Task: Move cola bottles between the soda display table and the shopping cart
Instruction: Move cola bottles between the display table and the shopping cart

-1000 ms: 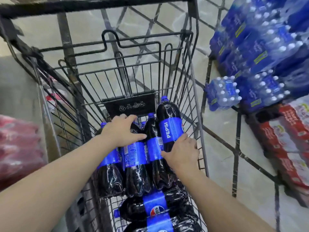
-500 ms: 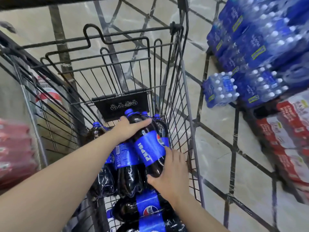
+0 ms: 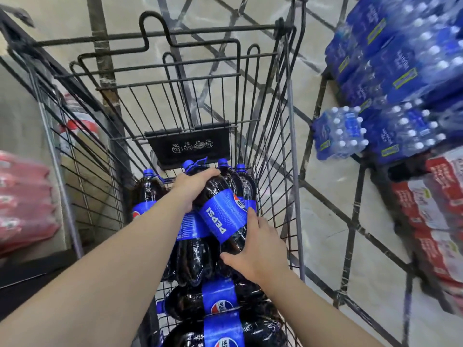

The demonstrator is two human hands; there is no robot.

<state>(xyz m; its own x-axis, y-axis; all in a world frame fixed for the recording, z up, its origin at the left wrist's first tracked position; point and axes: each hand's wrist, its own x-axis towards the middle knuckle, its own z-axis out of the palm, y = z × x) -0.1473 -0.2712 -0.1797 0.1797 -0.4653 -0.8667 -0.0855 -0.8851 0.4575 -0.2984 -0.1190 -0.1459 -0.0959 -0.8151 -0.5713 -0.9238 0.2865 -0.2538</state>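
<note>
A large cola bottle (image 3: 220,214) with a blue Pepsi label lies tilted on top of other bottles inside the black wire shopping cart (image 3: 288,116). My left hand (image 3: 193,186) grips its shoulder near the blue cap. My right hand (image 3: 258,249) cups its lower body from the right. Several more cola bottles (image 3: 147,194) stand or lie in the cart, two of them (image 3: 220,301) lying crosswise nearest me.
Shrink-wrapped packs of water bottles (image 3: 338,131) are stacked at the right, with red and white cartons (image 3: 431,211) below them. Red packs (image 3: 22,204) sit at the left edge. Tiled floor (image 3: 325,214) lies to the right of the cart.
The bottle that stood at the cart's right side has been tipped over to the left and raised onto the others. My left hand moved onto its shoulder, my right hand slid down to its base.
</note>
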